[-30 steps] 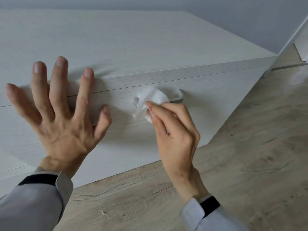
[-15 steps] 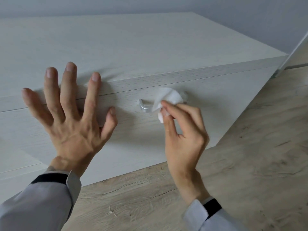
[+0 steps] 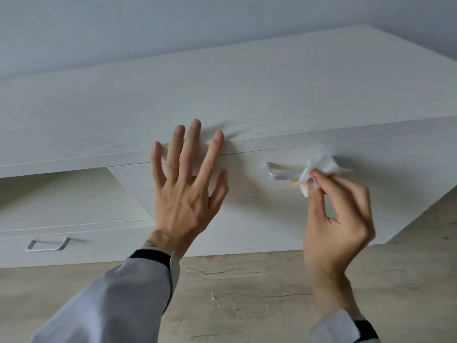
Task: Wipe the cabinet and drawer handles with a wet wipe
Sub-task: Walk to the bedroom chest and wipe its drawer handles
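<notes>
right hand (image 3: 338,219) pinching wipe (image 3: 321,167), handle's (image 3: 284,175) right end

The left hand (image 3: 184,194) lies flat, fingers spread, on the front of the pale wood-grain cabinet (image 3: 222,95); the right hand (image 3: 338,219) pinches a crumpled white wet wipe (image 3: 319,169) against the right end of the silver metal drawer handle (image 3: 284,173)

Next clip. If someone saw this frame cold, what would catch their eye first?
Most likely the left hand, spread flat at centre frame against the pale drawer front and the cabinet's top edge. Next, to its right, the right hand pinching a crumpled white wet wipe around the right end of a silver handle. A second silver handle sits low at the left, untouched.
</notes>
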Available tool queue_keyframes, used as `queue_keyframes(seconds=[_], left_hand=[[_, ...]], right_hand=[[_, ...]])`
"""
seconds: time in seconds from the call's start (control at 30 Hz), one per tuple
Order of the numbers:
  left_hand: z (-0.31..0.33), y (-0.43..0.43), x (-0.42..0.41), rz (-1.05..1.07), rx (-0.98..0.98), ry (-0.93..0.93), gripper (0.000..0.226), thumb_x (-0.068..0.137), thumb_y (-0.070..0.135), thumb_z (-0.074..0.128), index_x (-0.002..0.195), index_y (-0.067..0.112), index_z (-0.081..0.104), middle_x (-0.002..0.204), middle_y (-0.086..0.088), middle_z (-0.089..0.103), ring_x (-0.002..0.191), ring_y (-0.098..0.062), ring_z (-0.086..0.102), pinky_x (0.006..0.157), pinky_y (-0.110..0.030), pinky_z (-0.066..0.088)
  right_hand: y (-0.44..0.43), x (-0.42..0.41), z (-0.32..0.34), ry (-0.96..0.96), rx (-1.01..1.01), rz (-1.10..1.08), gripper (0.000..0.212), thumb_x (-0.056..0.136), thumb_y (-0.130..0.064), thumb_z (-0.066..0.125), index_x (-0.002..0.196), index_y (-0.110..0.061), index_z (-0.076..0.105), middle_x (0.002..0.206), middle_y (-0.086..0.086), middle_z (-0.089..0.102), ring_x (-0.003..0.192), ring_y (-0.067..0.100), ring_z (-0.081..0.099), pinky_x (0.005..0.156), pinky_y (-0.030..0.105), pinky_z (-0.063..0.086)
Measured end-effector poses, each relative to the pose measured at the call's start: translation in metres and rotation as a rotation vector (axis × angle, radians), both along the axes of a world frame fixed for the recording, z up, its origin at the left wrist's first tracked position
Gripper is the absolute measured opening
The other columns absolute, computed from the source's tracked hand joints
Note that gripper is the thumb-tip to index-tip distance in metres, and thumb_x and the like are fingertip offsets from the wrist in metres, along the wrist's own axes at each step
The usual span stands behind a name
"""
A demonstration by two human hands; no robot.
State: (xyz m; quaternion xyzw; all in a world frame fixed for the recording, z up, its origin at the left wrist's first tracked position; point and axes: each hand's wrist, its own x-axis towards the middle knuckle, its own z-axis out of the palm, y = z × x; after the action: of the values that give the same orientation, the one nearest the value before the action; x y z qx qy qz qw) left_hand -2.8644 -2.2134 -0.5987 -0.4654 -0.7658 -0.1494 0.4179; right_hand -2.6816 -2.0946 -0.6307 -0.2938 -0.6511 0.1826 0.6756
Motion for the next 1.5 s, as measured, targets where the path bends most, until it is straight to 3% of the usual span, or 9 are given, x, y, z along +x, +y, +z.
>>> queue_keyframes(seconds=[0.07, 0.17, 0.33, 0.53, 0.83, 0.97, 1.17, 1.37, 1.5], left_hand=[[0.004, -0.007, -0.001, -0.024, -0.026, 0.017, 0.067, 0.104, 0.038, 0.054, 0.162, 0.028, 0.022, 0.168, -0.01, 0.024, 0.157, -0.029, 0.023, 0.128, -0.051, 0.009], [0.011, -0.024, -0.011, -0.107, -0.066, 0.005, 0.063, 0.105, 0.037, 0.052, 0.162, 0.029, 0.026, 0.169, -0.009, 0.024, 0.157, -0.026, 0.021, 0.129, -0.047, 0.012], [0.024, -0.089, -0.053, -0.152, -0.082, -0.066, 0.059, 0.106, 0.038, 0.047, 0.162, 0.025, 0.03, 0.167, -0.01, 0.031, 0.156, -0.029, 0.026, 0.129, -0.049, 0.016], [0.028, -0.205, -0.149, -0.094, -0.126, -0.081, 0.059, 0.106, 0.037, 0.045, 0.162, 0.026, 0.028, 0.167, -0.011, 0.029, 0.155, -0.032, 0.026, 0.127, -0.053, 0.017], [0.004, -0.327, -0.282, -0.02, -0.024, -0.035, 0.061, 0.104, 0.032, 0.052, 0.161, 0.027, 0.031, 0.171, -0.013, 0.017, 0.158, -0.033, 0.015, 0.126, -0.063, 0.009], [-0.008, -0.353, -0.324, -0.066, 0.037, 0.006, 0.06, 0.104, 0.034, 0.054, 0.16, 0.029, 0.034, 0.168, -0.016, 0.022, 0.159, -0.028, 0.011, 0.124, -0.064, 0.006], [-0.009, -0.381, -0.362, -0.058, 0.075, 0.044, 0.067, 0.102, 0.037, 0.061, 0.16, 0.035, 0.028, 0.165, -0.018, 0.025, 0.159, -0.027, 0.011, 0.124, -0.061, 0.001], [-0.021, -0.369, -0.376, -0.013, 0.094, 0.123, 0.068, 0.101, 0.047, 0.06, 0.158, 0.034, 0.025, 0.158, -0.017, 0.022, 0.152, -0.034, 0.011, 0.122, -0.064, -0.003], [-0.024, -0.366, -0.38, -0.019, 0.104, 0.131, 0.065, 0.102, 0.046, 0.055, 0.158, 0.031, 0.026, 0.158, -0.02, 0.024, 0.15, -0.04, 0.016, 0.115, -0.076, 0.011]], right_hand=[[0.007, 0.007, 0.001, 0.03, -0.035, -0.055, 0.015, 0.099, -0.003, 0.07, 0.11, 0.004, 0.077, 0.1, 0.023, 0.07, 0.092, 0.025, 0.07, 0.091, 0.022, 0.055], [-0.009, -0.008, 0.002, 0.058, -0.065, -0.099, 0.016, 0.1, -0.006, 0.07, 0.113, 0.0, 0.077, 0.102, 0.019, 0.067, 0.093, 0.017, 0.067, 0.086, 0.037, 0.061], [-0.08, -0.069, 0.022, 0.031, -0.025, -0.048, 0.013, 0.099, -0.004, 0.071, 0.109, -0.002, 0.079, 0.105, 0.002, 0.064, 0.089, 0.008, 0.064, 0.084, 0.036, 0.061], [-0.184, -0.149, 0.036, -0.019, -0.005, 0.012, 0.013, 0.097, 0.001, 0.072, 0.107, -0.001, 0.08, 0.102, 0.003, 0.064, 0.086, 0.008, 0.063, 0.085, 0.023, 0.055], [-0.309, -0.239, -0.007, -0.189, -0.023, 0.15, 0.016, 0.091, 0.005, 0.075, 0.103, -0.002, 0.081, 0.099, 0.007, 0.07, 0.093, 0.006, 0.066, 0.088, 0.011, 0.049], [-0.347, -0.272, -0.026, -0.254, -0.049, 0.184, 0.015, 0.096, -0.009, 0.069, 0.105, -0.009, 0.082, 0.101, 0.001, 0.07, 0.096, 0.0, 0.067, 0.08, 0.017, 0.054], [-0.382, -0.317, -0.049, -0.287, -0.155, 0.238, 0.015, 0.096, -0.011, 0.069, 0.103, -0.011, 0.083, 0.101, -0.003, 0.069, 0.091, 0.005, 0.069, 0.061, 0.034, 0.059], [-0.399, -0.346, -0.107, -0.291, -0.181, 0.281, 0.012, 0.095, -0.01, 0.074, 0.104, -0.009, 0.082, 0.1, 0.001, 0.07, 0.089, 0.006, 0.069, 0.071, 0.027, 0.059], [-0.412, -0.354, -0.141, -0.344, -0.187, 0.349, 0.022, 0.089, 0.001, 0.079, 0.109, -0.009, 0.081, 0.103, -0.002, 0.068, 0.091, 0.003, 0.067, 0.081, 0.015, 0.056]])
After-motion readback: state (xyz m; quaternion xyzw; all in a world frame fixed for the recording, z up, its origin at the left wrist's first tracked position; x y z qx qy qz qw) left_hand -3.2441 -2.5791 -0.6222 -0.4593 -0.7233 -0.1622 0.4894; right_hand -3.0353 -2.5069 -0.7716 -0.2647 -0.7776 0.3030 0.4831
